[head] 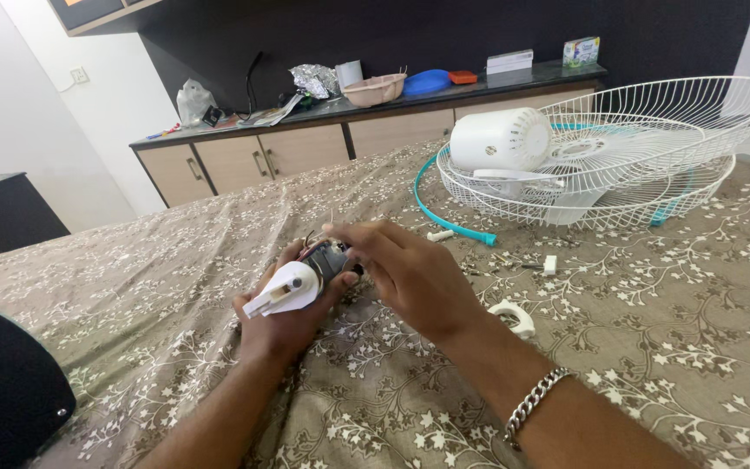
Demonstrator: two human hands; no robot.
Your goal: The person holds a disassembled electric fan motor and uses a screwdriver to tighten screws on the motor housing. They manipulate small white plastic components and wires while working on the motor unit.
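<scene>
Holding: the left hand (275,321) is closed from below around a small fan motor (314,271) with a white plastic housing; the right hand (405,274) covers its far end, and its fingertips (340,233) pinch at the dark part where thin wires show.
Motor place: above the flowered bedspread (653,330), near the middle of the view, between both hands.
Motor axis: the long axis runs from lower left to upper right; the white end with a short flat stub points to the lower left, the dark end points up and right, under the right hand.
Containers: two white wire fan guards (653,187) lie stacked like a basket at the right; inside them are a white round motor cover (501,139) and white fan blades (605,152), whose number I cannot tell.
Around the guards: one turquoise rim ring (444,221) curves along the left side.
Loose parts on the bedspread: one white curved clip (514,317), two small white pieces (549,263).
Wrist: one metal chain bracelet (533,401) on the right arm.
Behind: one long cabinet (305,148) with one beige bowl (375,89) and one blue plate (427,82) on top.
</scene>
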